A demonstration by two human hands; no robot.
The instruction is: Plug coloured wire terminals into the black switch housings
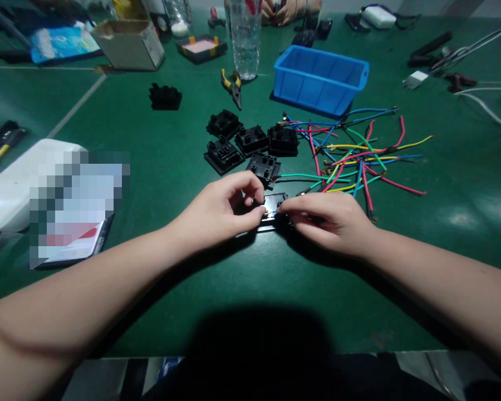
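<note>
A black plastic socket housing [269, 228] lies on the green table between my hands, partly covered by the fingers. My left hand [223, 206] is closed at its left side, thumb and index finger gripping the edge. From the right, my right hand [332, 218] reaches in with thumb and index finger pinched together over the housing; what they hold is too small and hidden to name. Just behind sits another black housing [264, 167], with a green wire [300, 176] running right from it. Several similar housings [251, 139] stand farther back.
Loose coloured wires [361, 159] lie heaped at the right, before a blue bin [317, 83]. Pliers [234, 89] and a clear bottle [245, 44] stand behind. A phone [79, 223] lies left, beside a white object [20, 184]. Another person's hands [284, 12] show at the far side.
</note>
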